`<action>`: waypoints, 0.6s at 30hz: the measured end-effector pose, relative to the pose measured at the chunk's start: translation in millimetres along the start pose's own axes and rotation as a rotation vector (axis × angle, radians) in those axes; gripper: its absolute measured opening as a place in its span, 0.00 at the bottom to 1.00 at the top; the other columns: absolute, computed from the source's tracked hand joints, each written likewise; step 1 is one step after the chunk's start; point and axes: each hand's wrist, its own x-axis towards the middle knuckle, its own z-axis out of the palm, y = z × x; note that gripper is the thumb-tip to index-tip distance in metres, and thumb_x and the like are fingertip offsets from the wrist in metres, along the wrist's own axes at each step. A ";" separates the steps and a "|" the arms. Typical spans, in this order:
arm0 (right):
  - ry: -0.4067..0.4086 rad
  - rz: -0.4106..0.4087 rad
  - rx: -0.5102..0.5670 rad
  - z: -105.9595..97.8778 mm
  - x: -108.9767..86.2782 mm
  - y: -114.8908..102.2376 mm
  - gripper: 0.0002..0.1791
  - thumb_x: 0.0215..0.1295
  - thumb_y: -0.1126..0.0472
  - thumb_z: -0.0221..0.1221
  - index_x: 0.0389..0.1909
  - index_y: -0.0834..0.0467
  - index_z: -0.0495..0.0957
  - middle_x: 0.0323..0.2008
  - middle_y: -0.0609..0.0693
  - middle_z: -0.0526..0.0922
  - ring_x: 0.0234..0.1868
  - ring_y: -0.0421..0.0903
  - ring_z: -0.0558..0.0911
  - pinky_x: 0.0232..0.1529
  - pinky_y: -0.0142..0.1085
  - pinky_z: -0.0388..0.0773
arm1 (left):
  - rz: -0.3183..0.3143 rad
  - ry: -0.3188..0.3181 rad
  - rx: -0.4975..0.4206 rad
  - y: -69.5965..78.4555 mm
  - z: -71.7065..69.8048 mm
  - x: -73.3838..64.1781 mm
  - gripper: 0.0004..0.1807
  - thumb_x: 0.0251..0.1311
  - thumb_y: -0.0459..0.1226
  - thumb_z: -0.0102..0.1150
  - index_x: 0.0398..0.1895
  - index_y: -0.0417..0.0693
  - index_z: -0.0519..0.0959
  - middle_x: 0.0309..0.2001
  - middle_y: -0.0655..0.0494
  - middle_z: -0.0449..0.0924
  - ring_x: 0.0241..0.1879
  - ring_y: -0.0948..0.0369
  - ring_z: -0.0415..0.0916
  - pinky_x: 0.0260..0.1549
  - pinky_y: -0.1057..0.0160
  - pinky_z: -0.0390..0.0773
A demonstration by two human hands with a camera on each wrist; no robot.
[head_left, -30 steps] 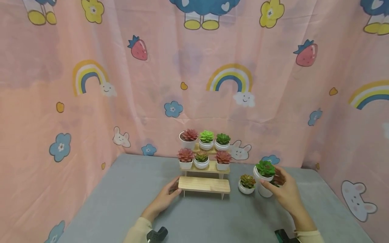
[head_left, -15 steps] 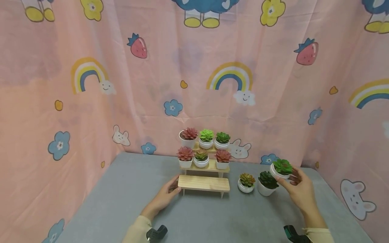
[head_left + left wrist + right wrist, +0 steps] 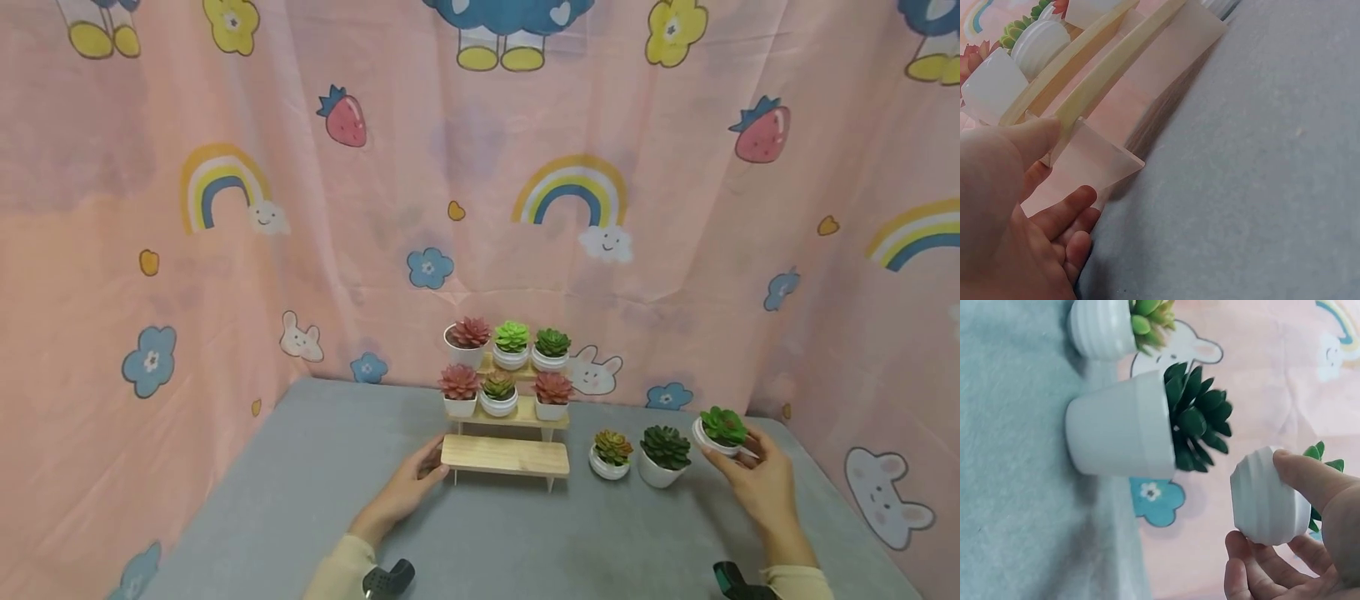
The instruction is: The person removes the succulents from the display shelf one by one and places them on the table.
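Note:
My right hand (image 3: 768, 487) holds a bright green potted succulent (image 3: 722, 429) by its small ribbed white pot, raised above the table at the right. The right wrist view shows the thumb on one side of this pot (image 3: 1266, 500) and fingers on the other. To its left stand a dark green succulent (image 3: 665, 454) in a taller white pot and a yellow-brown succulent (image 3: 611, 454) in a low one. My left hand (image 3: 405, 487) pinches the left end of the lowest step of a wooden tiered plant stand (image 3: 506, 455); the thumb lies at the board's edge (image 3: 1094, 87).
The stand's top step carries a red succulent (image 3: 471, 333), a light green one (image 3: 512, 337) and a dark green one (image 3: 552, 343). Several more pots fill the middle step (image 3: 506, 411). A pink patterned curtain (image 3: 480, 208) hangs behind the grey table (image 3: 337, 433).
My right hand has carried the bright green succulent rightward, away from in front of the dark green one, which now shows fully. The left hand stays at the stand.

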 end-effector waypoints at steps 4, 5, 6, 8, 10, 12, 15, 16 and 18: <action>0.001 0.050 0.002 -1.5 4.7 8.5 0.45 0.65 0.57 0.67 0.77 0.66 0.56 0.69 0.75 0.66 0.32 0.16 0.65 0.28 0.15 0.69 | 0.007 -0.005 0.003 0.0 0.4 -0.4 0.35 0.75 0.43 0.53 0.79 0.42 0.56 0.68 0.36 0.72 0.67 0.42 0.70 0.67 0.39 0.68; 0.005 0.055 0.000 -1.3 5.8 10.7 0.44 0.65 0.58 0.67 0.76 0.67 0.56 0.68 0.76 0.66 0.32 0.18 0.68 0.27 0.15 0.69 | 0.009 -0.004 0.000 0.0 0.4 -0.2 0.35 0.75 0.43 0.53 0.79 0.42 0.56 0.68 0.36 0.72 0.67 0.42 0.70 0.67 0.39 0.68; 0.008 0.061 -0.005 -0.9 6.7 12.9 0.45 0.65 0.58 0.67 0.76 0.68 0.56 0.68 0.76 0.66 0.33 0.23 0.74 0.27 0.15 0.69 | 0.009 -0.001 0.000 -0.3 0.3 0.2 0.35 0.75 0.43 0.53 0.79 0.42 0.56 0.68 0.36 0.72 0.67 0.42 0.70 0.67 0.39 0.68; 0.010 0.069 -0.010 0.5 8.6 17.5 0.45 0.65 0.57 0.67 0.76 0.70 0.55 0.68 0.77 0.66 0.40 0.38 0.82 0.27 0.15 0.69 | 0.012 0.004 0.000 -0.6 -0.1 1.3 0.35 0.75 0.43 0.53 0.79 0.42 0.57 0.68 0.36 0.72 0.67 0.42 0.70 0.66 0.39 0.69; 0.004 0.074 -0.026 1.7 10.7 22.2 0.46 0.65 0.57 0.67 0.75 0.70 0.54 0.67 0.77 0.67 0.43 0.46 0.83 0.27 0.15 0.68 | 0.018 0.003 0.003 -2.0 -0.5 2.9 0.35 0.75 0.43 0.53 0.79 0.42 0.57 0.68 0.36 0.72 0.67 0.42 0.70 0.66 0.39 0.69; -0.017 0.079 -0.031 2.4 11.7 27.1 0.46 0.65 0.57 0.67 0.76 0.71 0.53 0.67 0.78 0.66 0.40 0.39 0.83 0.27 0.15 0.67 | 0.019 -0.002 0.009 -3.2 -0.7 3.8 0.35 0.75 0.44 0.53 0.79 0.42 0.57 0.67 0.36 0.73 0.67 0.42 0.71 0.66 0.39 0.69; -0.032 0.084 -0.044 2.9 12.9 33.6 0.46 0.65 0.58 0.67 0.75 0.72 0.53 0.66 0.78 0.66 0.30 0.19 0.70 0.28 0.15 0.66 | 0.009 -0.009 0.015 -3.2 -0.1 4.8 0.35 0.75 0.45 0.53 0.79 0.43 0.57 0.67 0.37 0.73 0.67 0.44 0.71 0.66 0.39 0.69; -0.039 0.083 -0.040 5.0 12.1 35.6 0.46 0.65 0.59 0.67 0.75 0.73 0.53 0.66 0.79 0.66 0.29 0.17 0.68 0.28 0.15 0.67 | 0.002 -0.009 0.017 -3.5 -0.4 3.3 0.35 0.75 0.45 0.53 0.79 0.44 0.57 0.67 0.37 0.73 0.67 0.44 0.71 0.67 0.39 0.69; -0.045 0.081 -0.047 9.4 10.9 38.6 0.46 0.65 0.59 0.67 0.75 0.73 0.53 0.65 0.79 0.66 0.30 0.20 0.70 0.28 0.16 0.68 | -0.004 -0.003 0.016 -3.5 -0.9 0.6 0.35 0.75 0.46 0.53 0.79 0.44 0.57 0.67 0.38 0.73 0.67 0.44 0.71 0.66 0.39 0.69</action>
